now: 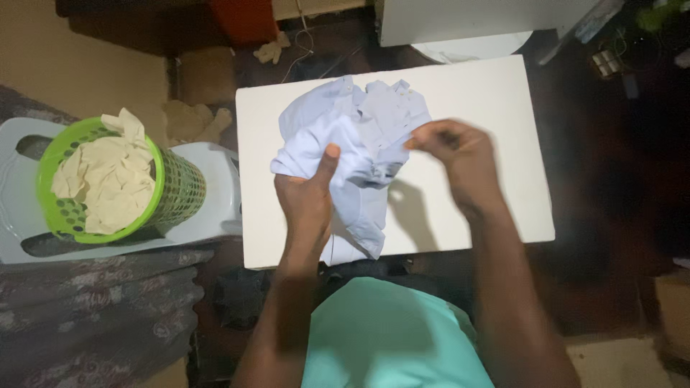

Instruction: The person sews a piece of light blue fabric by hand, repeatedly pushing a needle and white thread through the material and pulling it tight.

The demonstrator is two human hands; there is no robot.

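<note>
A crumpled light blue shirt is held up over a white table. My left hand grips its lower left part, thumb pressed on the cloth. My right hand pinches the shirt's right edge near the collar area with its fingertips. Part of the shirt hangs down toward the table's near edge, between my forearms. My turquoise top shows at the bottom.
A green perforated basket holding cream cloth stands on a pale plastic stool left of the table. A patterned grey fabric lies below it. White items sit beyond the table's far edge; dark floor lies to the right.
</note>
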